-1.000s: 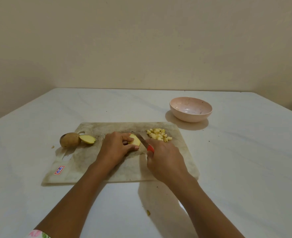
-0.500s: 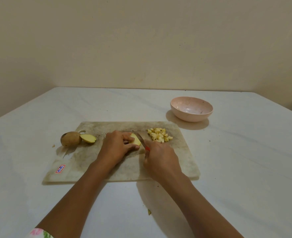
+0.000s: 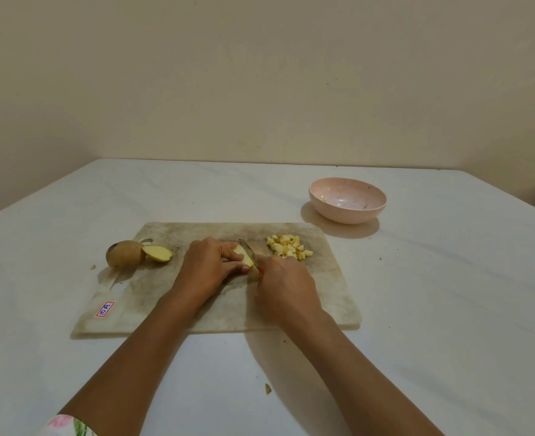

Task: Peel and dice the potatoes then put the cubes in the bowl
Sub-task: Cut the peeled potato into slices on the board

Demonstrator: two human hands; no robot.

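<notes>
On the worn cutting board (image 3: 178, 234), my left hand (image 3: 208, 265) holds a peeled potato piece (image 3: 244, 254) down with curled fingers. My right hand (image 3: 286, 286) grips a red-handled knife (image 3: 248, 247), its blade lying against the right side of that piece. A pile of yellow potato cubes (image 3: 288, 246) sits on the board just right of the blade. An unpeeled potato (image 3: 124, 253) and a cut potato half (image 3: 157, 253) lie at the board's left edge. The pink bowl (image 3: 348, 199) stands beyond the board to the right, with no cubes inside.
The board lies on a white table (image 3: 448, 309) against a beige wall. A small potato scrap (image 3: 268, 388) lies on the table near me, and another bit (image 3: 93, 266) lies left of the whole potato.
My right hand has pushed the knife forward along the potato piece, so less of the red handle shows. My left hand stays on the piece.
</notes>
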